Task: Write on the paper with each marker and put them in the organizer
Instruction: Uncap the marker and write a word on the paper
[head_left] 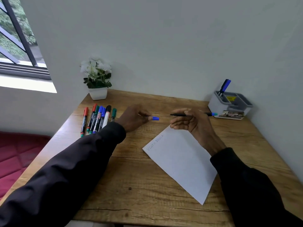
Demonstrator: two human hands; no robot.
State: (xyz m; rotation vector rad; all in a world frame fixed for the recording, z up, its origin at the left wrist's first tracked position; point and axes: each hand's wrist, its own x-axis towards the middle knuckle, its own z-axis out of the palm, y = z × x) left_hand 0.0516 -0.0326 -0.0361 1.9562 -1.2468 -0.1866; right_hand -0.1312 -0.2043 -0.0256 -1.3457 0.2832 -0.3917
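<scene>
Grips — L hand [134,117] pinches blue cap [155,118], R hand [191,123] holds marker [177,114] — near paper [178,159].

Head-worn, angled down over table [131,181]

Faint handwriting [155,142] runs along the top edge of the paper [178,163]: two short words, each seeming to open with a capital V, a small mark between them. The other letters won't resolve. Over at the organizer [218,104], a yellow sticker [230,98] inside carries dark print, too small to read. A printed card [232,114] along its front foot shows pale letters, all blurred. Among the markers [98,119] lying at the left, one barrel wears a red label [98,115], and a white one bears red lettering [106,117]. Neither is legible.
</scene>
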